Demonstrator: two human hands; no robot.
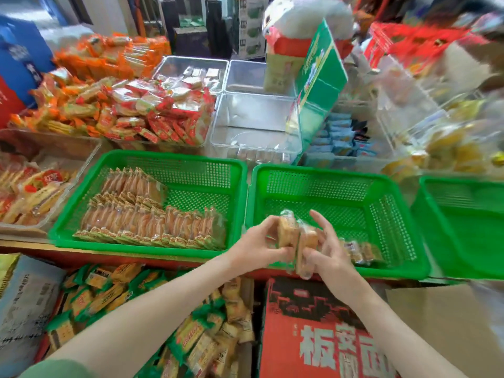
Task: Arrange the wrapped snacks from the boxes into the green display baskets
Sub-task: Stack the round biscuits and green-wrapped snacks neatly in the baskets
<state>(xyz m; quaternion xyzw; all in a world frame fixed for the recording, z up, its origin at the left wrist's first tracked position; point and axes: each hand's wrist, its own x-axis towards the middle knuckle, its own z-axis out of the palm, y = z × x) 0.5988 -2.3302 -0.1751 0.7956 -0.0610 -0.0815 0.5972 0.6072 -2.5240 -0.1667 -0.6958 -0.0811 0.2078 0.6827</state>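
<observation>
Both hands are meeting over the near left corner of the middle basket [313,181], gripping a small bunch of snacks [297,238] between them. The left hand [256,242] is curling round one side and the right hand [326,253] is pinching the other. A few loose packets [361,252] are lying inside that basket, just right of the hands. Left of it, the left basket [177,165] is holding neat rows [152,216] of packets. Just in front of it, a red box [313,331] is lying.

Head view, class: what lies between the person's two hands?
Clear-wrapped golden snack cakes, gripped by the left hand and right hand, as the head view shows.
</observation>
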